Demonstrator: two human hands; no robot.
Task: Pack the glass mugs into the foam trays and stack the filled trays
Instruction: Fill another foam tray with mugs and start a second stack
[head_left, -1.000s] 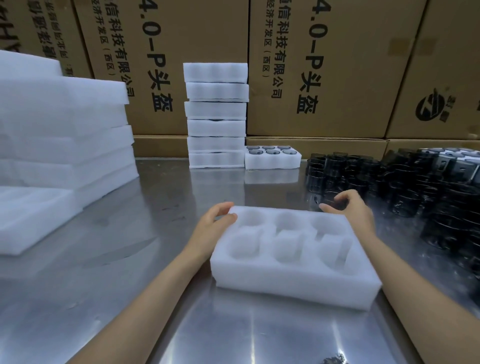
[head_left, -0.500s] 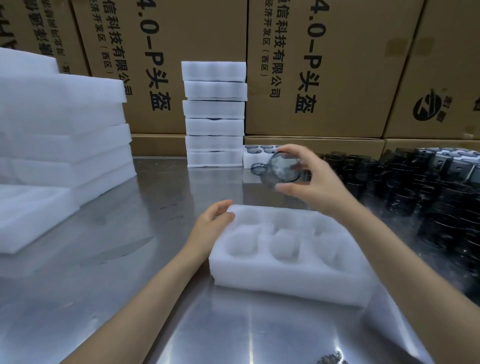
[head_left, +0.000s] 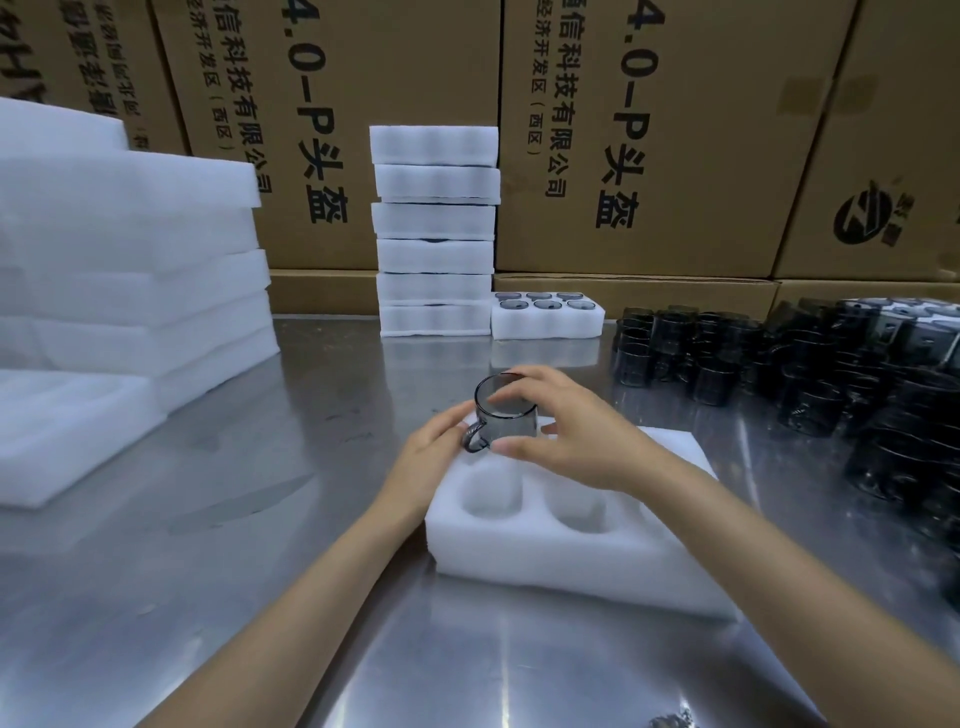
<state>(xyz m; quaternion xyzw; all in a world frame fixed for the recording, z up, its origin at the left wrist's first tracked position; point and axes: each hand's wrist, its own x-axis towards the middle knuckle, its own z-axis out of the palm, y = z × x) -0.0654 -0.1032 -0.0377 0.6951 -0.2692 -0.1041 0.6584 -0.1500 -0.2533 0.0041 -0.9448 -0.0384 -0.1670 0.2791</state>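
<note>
One glass mug (head_left: 505, 410), held up high at mid-table half a second before, had come down upright over the foam tray (head_left: 566, 551)'s far-left pocket, the right hand (head_left: 563, 441) pinching its rim between thumb and fingers. Straight-fingered, the left hand (head_left: 434, 457) stayed pressed against the tray's left edge.

1. One smoky glass mug (head_left: 506, 410) held upright.
2. One open foam tray (head_left: 571, 551) in front.
3. Six stacked foam trays (head_left: 435, 234) behind.
4. One filled tray (head_left: 548, 318) (six mug rims showing).
5. Loose mugs (head_left: 810, 374): too many to count.
</note>
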